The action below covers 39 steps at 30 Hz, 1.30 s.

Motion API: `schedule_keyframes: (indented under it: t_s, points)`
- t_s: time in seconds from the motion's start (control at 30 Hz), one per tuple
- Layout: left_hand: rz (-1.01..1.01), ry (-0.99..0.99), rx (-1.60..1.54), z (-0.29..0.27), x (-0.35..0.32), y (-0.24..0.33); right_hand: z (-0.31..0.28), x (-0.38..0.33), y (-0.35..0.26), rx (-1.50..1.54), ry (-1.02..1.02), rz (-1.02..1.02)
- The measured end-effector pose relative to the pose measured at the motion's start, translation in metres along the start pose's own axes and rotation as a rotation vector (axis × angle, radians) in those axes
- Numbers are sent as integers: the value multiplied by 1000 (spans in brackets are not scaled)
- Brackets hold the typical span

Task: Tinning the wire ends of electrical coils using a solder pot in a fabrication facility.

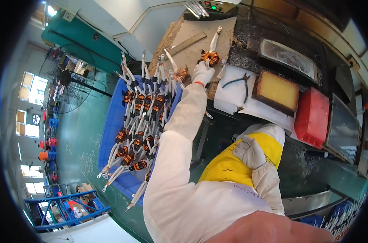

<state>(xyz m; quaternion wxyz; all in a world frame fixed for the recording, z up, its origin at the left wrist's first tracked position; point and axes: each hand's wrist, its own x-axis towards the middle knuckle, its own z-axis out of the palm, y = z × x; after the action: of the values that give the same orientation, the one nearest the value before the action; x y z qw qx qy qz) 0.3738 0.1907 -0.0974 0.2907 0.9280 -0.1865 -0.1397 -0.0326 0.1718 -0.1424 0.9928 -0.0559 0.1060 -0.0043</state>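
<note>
My left hand [203, 73], in a white glove with an orange band at the wrist, reaches to the bench and closes on a ring-shaped coil [210, 58] wound with copper wire. One white-sleeved lead of this coil points away from me and ends in a metal lug [219, 29]. The other lead is hidden by the hand. Just left of it lies a second copper coil [181, 74] with its own white lead. My right hand [249, 152], also gloved, rests over the yellow apron [226, 169] with its fingers curled and nothing visible in them.
A blue bin [108, 135] full of similar coils stands left of my arm. Right of the coil are green-handled pliers [245, 81], a tray of yellowish material [276, 94], a red plastic bin [312, 117] and a framed rectangular pan [288, 58]. A wooden strip [188, 43] lies behind.
</note>
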Motion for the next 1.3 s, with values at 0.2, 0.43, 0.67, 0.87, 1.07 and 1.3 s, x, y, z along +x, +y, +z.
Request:
schedule_keyframes:
  t_s: [0.2,0.43,0.67,0.87,1.07,1.3]
  points:
    - [-256,-122,132,11,42,-4,-2,11,-3,24,-71,32]
    - [-326,-44,142,29,65,-17,0,18,-8,45,-47,51]
    - [-153,-26,-13,21,64,-33,0,18,-9,55,-40,83]
    - [-44,2,-576,17,56,-35,1,18,-9,83,36,118]
    - [60,-182,-1086,-17,13,22,-2,12,-3,63,-24,66]
    - [179,-650,-985,-49,-72,95,81,-7,-45,-1480,316,-541]
